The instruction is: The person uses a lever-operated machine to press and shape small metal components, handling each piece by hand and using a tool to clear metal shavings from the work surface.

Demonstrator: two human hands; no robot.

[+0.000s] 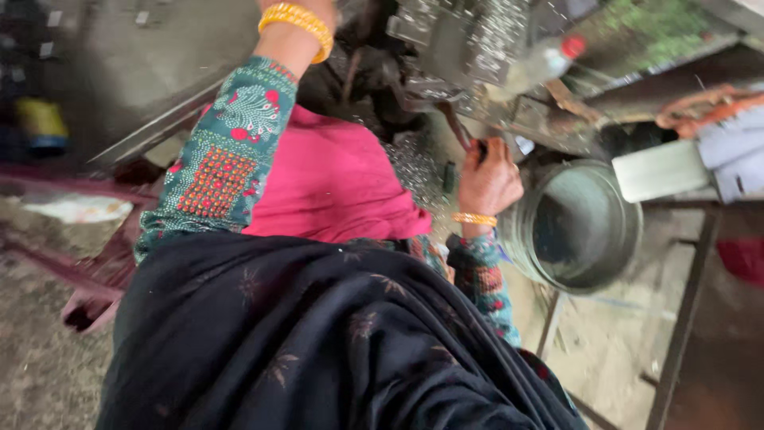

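Note:
My right hand (pixel 487 179) is closed around the end of a dark curved metal lever (pixel 455 127) that comes off a grey machine (pixel 469 40) dusted with metal shavings. A gold bangle sits on that wrist. My left arm, in a green patterned sleeve with yellow bangles (pixel 298 24), reaches up to the top edge. Only the base of my left hand (pixel 306 4) shows there, and its fingers are cut off by the frame. A pink cloth (pixel 334 179) and a black shawl (pixel 318 342) cover my lap.
A round metal pot (pixel 585 227) sits just right of my right hand, on a thin metal frame (pixel 684 318). A clear bottle with a red cap (pixel 549 56) lies on the machine. Folded cloths (pixel 728 143) rest at the right edge. The bare ground (pixel 48 374) lies at the left.

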